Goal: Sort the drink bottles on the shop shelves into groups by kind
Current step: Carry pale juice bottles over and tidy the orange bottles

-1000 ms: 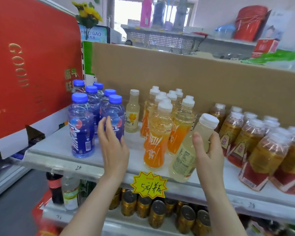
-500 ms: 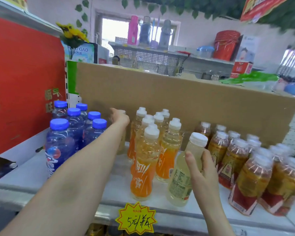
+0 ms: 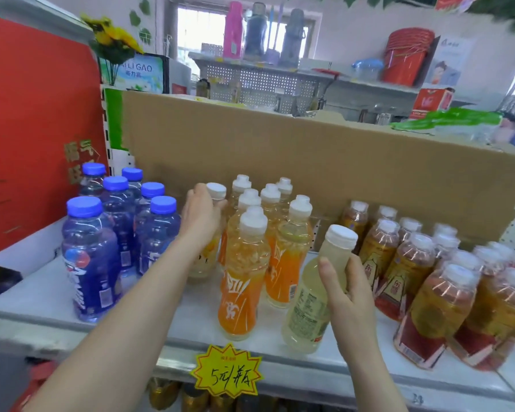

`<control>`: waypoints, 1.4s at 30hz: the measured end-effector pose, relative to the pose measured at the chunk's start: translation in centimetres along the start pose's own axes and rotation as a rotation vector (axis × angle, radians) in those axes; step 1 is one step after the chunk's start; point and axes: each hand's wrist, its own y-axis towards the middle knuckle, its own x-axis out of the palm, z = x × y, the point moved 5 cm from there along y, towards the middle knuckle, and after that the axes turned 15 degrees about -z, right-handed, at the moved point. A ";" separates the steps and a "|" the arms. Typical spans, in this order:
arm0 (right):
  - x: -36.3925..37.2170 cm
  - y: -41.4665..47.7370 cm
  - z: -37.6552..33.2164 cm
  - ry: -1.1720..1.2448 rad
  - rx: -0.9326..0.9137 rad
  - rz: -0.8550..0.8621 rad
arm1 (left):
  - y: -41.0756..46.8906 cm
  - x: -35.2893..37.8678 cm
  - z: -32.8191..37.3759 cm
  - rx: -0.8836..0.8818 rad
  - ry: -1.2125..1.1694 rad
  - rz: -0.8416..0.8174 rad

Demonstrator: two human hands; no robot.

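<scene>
**Two pale bottles held, one in each hand**

Left hand (image 3: 199, 215): reached to the back of the shelf (image 3: 42, 319), fingers wrapped round the neck of a pale yellow bottle (image 3: 216, 190) just under its white cap. That bottle stands upright in the gap between the blue-capped bottles (image 3: 92, 257) and the orange bottles (image 3: 241, 292), close against the orange ones.

Right hand (image 3: 350, 292): curled round the upper part of a second pale bottle (image 3: 309, 310), thumb across the front. This bottle tilts, cap leaning right, base near the shelf's front edge. Cannot tell whether the base touches the shelf. It sits between the orange bottles and the amber bottles (image 3: 428, 307) with red labels.

Groups on the shelf: six blue-capped at left, orange cluster in the middle, amber rows at right.

Behind them, a cardboard panel (image 3: 309, 162) runs along the back. A red box (image 3: 27, 129) stands at the far left. A yellow starburst price tag (image 3: 226, 371) hangs on the front rail below the orange bottles
</scene>
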 end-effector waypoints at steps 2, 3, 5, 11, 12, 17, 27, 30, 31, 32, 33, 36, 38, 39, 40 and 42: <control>0.5 -0.2 0.5 0.014 -0.012 -0.002 | -2.0 0.3 -0.3 0.034 -0.035 -0.077; 0.7 -0.4 0.8 0.019 -0.016 -0.006 | -3.1 0.5 -0.7 0.050 -0.056 -0.100; 1.3 -0.6 1.4 0.027 -0.025 -0.015 | -5.3 0.7 -1.1 0.091 -0.080 -0.104; 2.0 -0.9 2.5 -0.022 -0.040 0.008 | -9.4 1.3 -2.8 0.187 -0.210 -0.091; 2.2 -1.0 2.7 -0.041 -0.034 0.007 | -9.9 1.8 -3.4 0.194 -0.210 -0.115; 3.4 -1.7 3.4 -0.013 0.045 -0.018 | -11.1 4.4 -7.2 0.137 -0.321 -0.193; 3.1 -3.5 4.4 -0.137 0.151 -0.011 | -13.4 2.3 -7.6 0.277 -0.575 -0.030; 2.1 -4.5 2.6 -0.081 0.101 0.094 | -15.5 0.2 -5.7 0.372 -0.643 -0.034; 1.7 -5.1 2.1 -0.056 0.089 0.124 | -16.3 0.0 -5.0 0.388 -0.688 -0.067; 1.2 -5.9 1.6 -0.032 0.087 0.143 | -17.1 0.2 -4.4 0.387 -0.740 -0.114; 0.6 -6.7 1.2 -0.009 0.088 0.150 | -17.9 0.7 -3.8 0.370 -0.799 -0.164; -1.1 -9.6 1.0 0.054 0.129 0.163 | -20.3 3.8 -3.0 0.275 -0.937 -0.308; -2.6 -11.9 1.7 0.112 0.168 0.200 | -22.1 6.4 -2.5 0.221 -0.986 -0.394; -3.4 -13.0 2.2 0.147 0.194 0.219 | -23.0 7.6 -2.0 0.205 -1.003 -0.429; -4.3 -14.2 3.0 0.183 0.226 0.236 | -24.0 8.9 -1.6 0.188 -1.008 -0.453; -6.1 -16.5 4.4 0.236 0.285 0.270 | -26.0 11.5 -0.7 0.158 -0.998 -0.507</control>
